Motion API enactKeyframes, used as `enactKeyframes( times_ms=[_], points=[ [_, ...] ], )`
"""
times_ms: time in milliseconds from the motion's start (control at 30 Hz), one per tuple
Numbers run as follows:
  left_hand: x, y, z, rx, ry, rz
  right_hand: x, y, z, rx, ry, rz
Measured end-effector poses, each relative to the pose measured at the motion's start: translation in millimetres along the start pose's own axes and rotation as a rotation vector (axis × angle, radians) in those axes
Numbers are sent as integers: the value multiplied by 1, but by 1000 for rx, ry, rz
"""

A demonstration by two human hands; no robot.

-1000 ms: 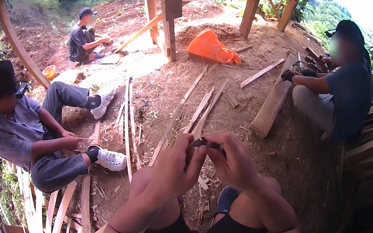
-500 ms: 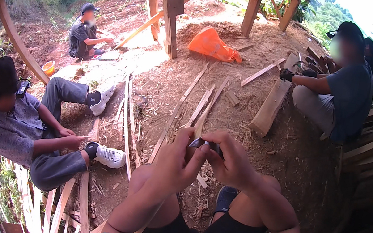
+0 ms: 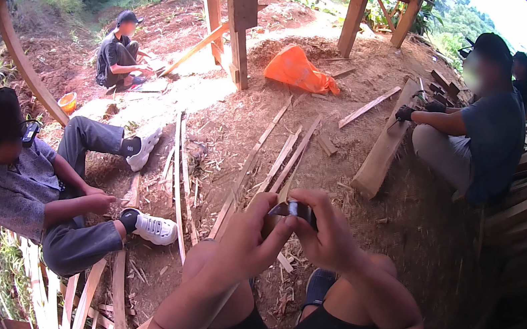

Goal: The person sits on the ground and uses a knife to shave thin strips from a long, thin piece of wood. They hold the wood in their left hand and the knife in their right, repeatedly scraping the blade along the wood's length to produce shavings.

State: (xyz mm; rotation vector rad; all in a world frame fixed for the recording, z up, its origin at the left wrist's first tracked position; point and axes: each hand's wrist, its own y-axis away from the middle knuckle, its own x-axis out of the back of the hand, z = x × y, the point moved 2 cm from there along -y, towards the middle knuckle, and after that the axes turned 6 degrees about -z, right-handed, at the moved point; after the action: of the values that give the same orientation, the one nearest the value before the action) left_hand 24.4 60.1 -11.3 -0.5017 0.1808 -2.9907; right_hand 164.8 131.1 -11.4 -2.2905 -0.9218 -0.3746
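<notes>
With our knees [image 3: 195, 256] bent and apart, we held our left hand [image 3: 255, 231] and right hand [image 3: 333, 236] close together, fingers [image 3: 321, 206] curled in a pinching grip, thumbs [image 3: 278, 234] almost meeting. Our left forearm [image 3: 202, 290] slanted up rightward, our right forearm [image 3: 384, 290] up leftward, elbows [image 3: 406, 318] spread wide.

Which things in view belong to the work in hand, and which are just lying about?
In use:
- dark object, in both hands
- left hand
- right hand

Apparently just lying about:
- orange sheet, on the ground
- wood strips, untouched by these hands
- orange bucket
</notes>
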Motion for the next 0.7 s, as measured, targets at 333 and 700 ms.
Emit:
enactKeyframes(
  times_ms=[333,700],
  points=[
    [-2,-2,-9,-109,67,52,0,-7,0,111,17,-13],
    [4,5,4,-37,31,28,-11,-6,-2,199,53,153]
  ],
)
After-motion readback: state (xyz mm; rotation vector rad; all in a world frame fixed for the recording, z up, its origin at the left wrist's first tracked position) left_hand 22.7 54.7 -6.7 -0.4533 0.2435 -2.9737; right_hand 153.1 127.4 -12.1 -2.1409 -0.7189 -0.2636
